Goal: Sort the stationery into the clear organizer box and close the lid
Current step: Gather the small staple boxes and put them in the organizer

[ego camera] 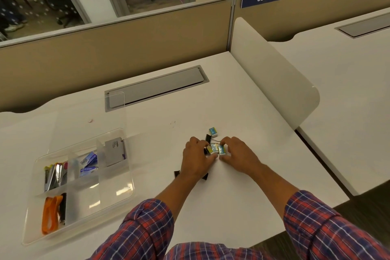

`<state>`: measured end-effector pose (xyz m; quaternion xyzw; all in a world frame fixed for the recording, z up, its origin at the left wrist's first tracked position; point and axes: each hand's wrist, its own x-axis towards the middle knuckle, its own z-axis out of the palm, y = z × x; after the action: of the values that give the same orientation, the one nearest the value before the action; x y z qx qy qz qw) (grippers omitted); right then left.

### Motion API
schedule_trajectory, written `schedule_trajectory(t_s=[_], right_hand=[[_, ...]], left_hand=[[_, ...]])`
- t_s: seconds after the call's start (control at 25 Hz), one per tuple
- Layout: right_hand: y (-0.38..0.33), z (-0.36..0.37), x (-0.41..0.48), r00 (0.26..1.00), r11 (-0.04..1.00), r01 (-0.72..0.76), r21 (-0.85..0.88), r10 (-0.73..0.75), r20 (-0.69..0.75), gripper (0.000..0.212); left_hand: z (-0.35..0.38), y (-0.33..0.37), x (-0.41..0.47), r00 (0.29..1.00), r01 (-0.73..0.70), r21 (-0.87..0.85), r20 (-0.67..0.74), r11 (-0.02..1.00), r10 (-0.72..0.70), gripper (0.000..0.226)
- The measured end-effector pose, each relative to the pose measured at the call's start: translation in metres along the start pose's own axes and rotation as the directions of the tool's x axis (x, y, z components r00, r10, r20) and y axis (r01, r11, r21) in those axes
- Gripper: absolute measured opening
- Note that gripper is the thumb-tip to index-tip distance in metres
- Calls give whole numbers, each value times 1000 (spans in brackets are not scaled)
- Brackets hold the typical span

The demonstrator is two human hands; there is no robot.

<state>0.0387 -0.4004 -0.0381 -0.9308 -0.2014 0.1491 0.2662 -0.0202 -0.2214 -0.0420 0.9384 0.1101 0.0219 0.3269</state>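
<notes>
The clear organizer box [118,194] lies on the white desk at the left, its lid [88,116] standing open behind it. Inside are orange bands [50,213], foil-wrapped pieces [55,177], blue packets [89,164] and a grey pad [115,150]. In the middle of the desk, my left hand [197,159] and my right hand [239,154] press together around small blue-and-white erasers [217,150]. One more eraser [213,131] lies just beyond them. Black binder clips [209,138] show behind my fingers, and others [176,173] peek out beside my left wrist.
A grey cable flap [156,88] is set into the desk behind the work area. A white divider panel [272,74] rises on the right, with a second desk past it. A beige partition wall [105,48] closes the back.
</notes>
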Motion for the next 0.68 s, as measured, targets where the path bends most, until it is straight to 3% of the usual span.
schedule_trajectory(t_s=[0.12, 0.2, 0.28, 0.36, 0.44, 0.48, 0.56, 0.6, 0.68], right_hand=[[7, 2, -1, 997, 993, -37, 114, 45, -67, 34], [8, -1, -1, 976, 926, -145, 349, 192, -106, 29], [5, -9, 1, 935, 703, -240, 669, 352, -34, 27], [2, -18, 2, 896, 369, -262, 892, 437, 83, 27], [1, -26, 1, 897, 80, -205, 975, 414, 155, 32], [0, -29, 0, 905, -15, -184, 983, 388, 176, 36], [-4, -32, 1, 913, -157, -176, 972, 342, 221, 35], [-6, -33, 2, 911, -203, -186, 961, 331, 246, 30], [-10, -33, 8, 888, -183, -223, 958, 368, 277, 21]], left_hand=[[-7, 5, 2, 984, 145, -387, -38, 910, -173, 22], [-16, 10, 5, 944, 280, -687, 67, 671, -324, 9], [-25, 14, 9, 878, 369, -836, 171, 406, -447, 10], [-32, 16, 11, 818, 411, -904, 308, 118, -486, 12], [-35, 17, 11, 777, 449, -887, 446, -106, -445, 15], [-36, 16, 11, 764, 474, -867, 492, -154, -417, 17], [-35, 16, 10, 752, 525, -840, 534, -141, -386, 16], [-33, 16, 10, 753, 545, -834, 530, -81, -389, 12], [-28, 17, 11, 770, 581, -796, 469, 170, -433, 12]])
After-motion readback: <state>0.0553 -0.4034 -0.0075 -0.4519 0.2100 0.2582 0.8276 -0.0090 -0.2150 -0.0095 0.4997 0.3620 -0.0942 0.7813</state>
